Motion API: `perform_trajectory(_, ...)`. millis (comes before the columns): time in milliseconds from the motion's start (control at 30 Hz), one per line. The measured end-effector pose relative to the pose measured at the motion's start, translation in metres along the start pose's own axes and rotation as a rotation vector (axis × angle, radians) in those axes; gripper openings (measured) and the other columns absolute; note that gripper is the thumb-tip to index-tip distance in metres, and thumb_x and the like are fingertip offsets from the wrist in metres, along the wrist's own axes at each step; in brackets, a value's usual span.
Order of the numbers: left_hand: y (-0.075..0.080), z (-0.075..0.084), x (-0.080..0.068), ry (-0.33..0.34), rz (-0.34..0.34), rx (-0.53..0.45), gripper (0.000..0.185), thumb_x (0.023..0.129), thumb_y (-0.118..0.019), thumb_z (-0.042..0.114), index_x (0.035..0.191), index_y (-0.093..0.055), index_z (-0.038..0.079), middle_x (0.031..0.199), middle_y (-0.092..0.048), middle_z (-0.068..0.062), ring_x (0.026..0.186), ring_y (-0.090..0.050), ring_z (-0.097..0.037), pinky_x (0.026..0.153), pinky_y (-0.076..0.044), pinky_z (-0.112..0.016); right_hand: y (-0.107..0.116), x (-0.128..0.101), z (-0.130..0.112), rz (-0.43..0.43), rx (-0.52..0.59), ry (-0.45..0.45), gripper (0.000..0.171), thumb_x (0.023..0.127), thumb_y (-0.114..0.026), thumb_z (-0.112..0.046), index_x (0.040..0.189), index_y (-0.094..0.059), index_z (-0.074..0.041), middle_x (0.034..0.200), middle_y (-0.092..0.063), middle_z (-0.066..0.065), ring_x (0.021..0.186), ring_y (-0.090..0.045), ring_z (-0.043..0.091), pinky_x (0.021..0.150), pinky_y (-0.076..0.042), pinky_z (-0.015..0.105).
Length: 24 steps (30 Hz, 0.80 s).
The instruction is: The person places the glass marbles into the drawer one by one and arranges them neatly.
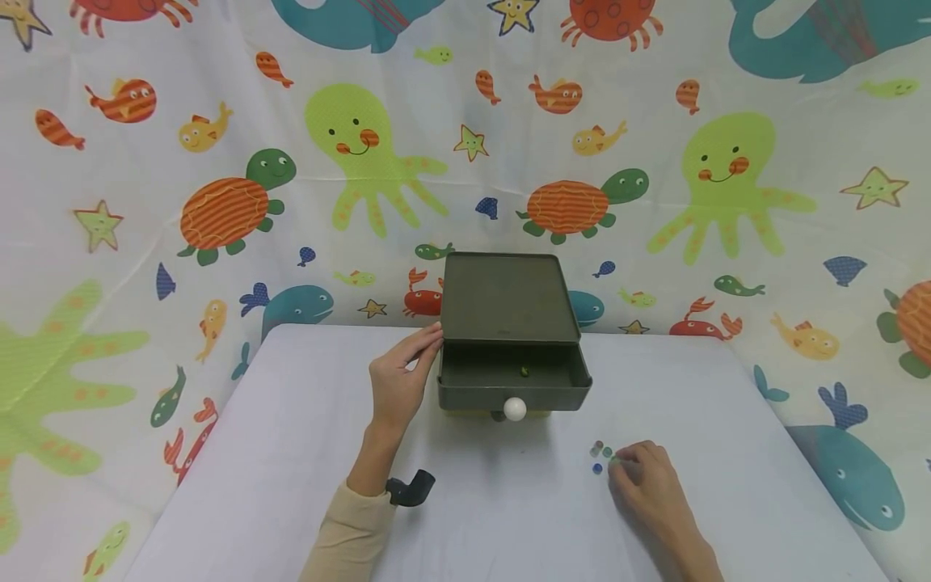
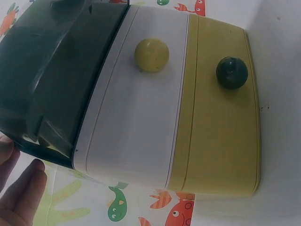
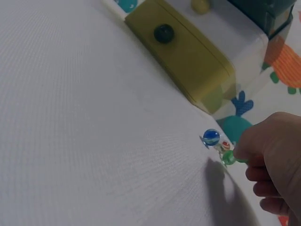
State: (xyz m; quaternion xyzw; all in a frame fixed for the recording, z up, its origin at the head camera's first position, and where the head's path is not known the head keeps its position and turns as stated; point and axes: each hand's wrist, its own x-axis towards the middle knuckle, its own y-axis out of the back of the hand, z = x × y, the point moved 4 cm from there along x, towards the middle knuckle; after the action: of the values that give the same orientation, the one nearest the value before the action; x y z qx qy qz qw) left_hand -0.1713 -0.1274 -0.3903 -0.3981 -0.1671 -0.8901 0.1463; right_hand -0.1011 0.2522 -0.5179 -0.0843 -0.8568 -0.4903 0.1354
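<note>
A small drawer unit (image 1: 511, 299) stands at the back of the table, its dark green top drawer (image 1: 473, 398) pulled out. One small green marble (image 1: 524, 372) lies inside that drawer. My left hand (image 1: 403, 376) touches the unit's left side near the top with nearly straight fingers. To the right, in front of the unit, my right hand (image 1: 649, 485) pinches a green marble (image 3: 241, 160) between thumb and finger, mostly hidden by the fingertips. Close beside those fingertips lie a blue marble (image 3: 211, 137), another green marble (image 3: 229, 157) and a reddish marble (image 1: 598, 445).
Below the open drawer are a white drawer (image 2: 136, 103) with a yellow knob and a yellow drawer (image 2: 216, 127) with a dark green knob, both closed. A white cloth (image 1: 502, 517) covers the table. Behind hangs a curtain (image 1: 465, 105) printed with sea animals.
</note>
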Motion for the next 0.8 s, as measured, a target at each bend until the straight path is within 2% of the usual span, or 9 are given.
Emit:
perform_trajectory(133, 0.0, 0.0, 0.001, -0.001, 0.004, 0.001, 0.019, 0.09, -0.073, 0.006, 0.108, -0.077, 0.001, 0.114, -0.076, -0.012, 0.104, -0.074, -0.026, 0.09, -0.057, -0.014, 0.003, 0.001, -0.003, 0.023, 0.001, 0.023, 0.016, 0.082, -0.076, -0.006, 0.097, -0.069, -0.005, 0.096, -0.065, 0.006, 0.097, -0.061, 0.027, 0.084, -0.056, 0.051)
perform_trajectory(367, 0.0, -0.001, 0.001, 0.003, 0.01, -0.003, 0.019, 0.09, -0.073, 0.006, 0.107, -0.077, 0.001, 0.113, -0.076, -0.012, 0.104, -0.074, -0.027, 0.09, -0.057, -0.014, 0.01, 0.001, -0.007, 0.12, 0.025, 0.096, 0.018, 0.076, -0.079, -0.001, 0.091, -0.07, -0.007, 0.091, -0.065, 0.003, 0.089, -0.059, 0.021, 0.074, -0.056, 0.041)
perform_trajectory(500, -0.001, -0.002, 0.002, -0.004, 0.016, -0.011, 0.018, 0.09, -0.073, 0.006, 0.107, -0.077, 0.0, 0.112, -0.076, -0.013, 0.103, -0.074, -0.027, 0.089, -0.057, -0.014, 0.014, 0.002, -0.008, 0.163, 0.041, 0.129, 0.019, 0.075, -0.079, 0.0, 0.09, -0.069, -0.007, 0.09, -0.066, 0.003, 0.087, -0.057, 0.019, 0.074, -0.052, 0.024)
perform_trajectory(633, -0.001, -0.002, 0.002, -0.007, 0.017, -0.023, 0.018, 0.09, -0.073, 0.005, 0.107, -0.077, 0.0, 0.112, -0.076, -0.013, 0.103, -0.074, -0.027, 0.089, -0.057, -0.015, 0.016, 0.003, -0.011, 0.206, 0.061, 0.179, 0.021, 0.072, -0.08, 0.001, 0.088, -0.069, -0.006, 0.089, -0.066, 0.003, 0.086, -0.056, 0.018, 0.077, -0.042, 0.005)
perform_trajectory(800, 0.0, -0.001, 0.002, -0.002, 0.013, -0.019, 0.018, 0.09, -0.073, 0.006, 0.107, -0.077, 0.0, 0.112, -0.076, -0.013, 0.104, -0.074, -0.026, 0.09, -0.057, -0.016, 0.019, 0.005, -0.015, 0.257, 0.085, 0.241, 0.024, 0.069, -0.08, 0.004, 0.087, -0.068, -0.004, 0.088, -0.066, 0.004, 0.086, -0.056, 0.018, 0.078, -0.039, 0.001)
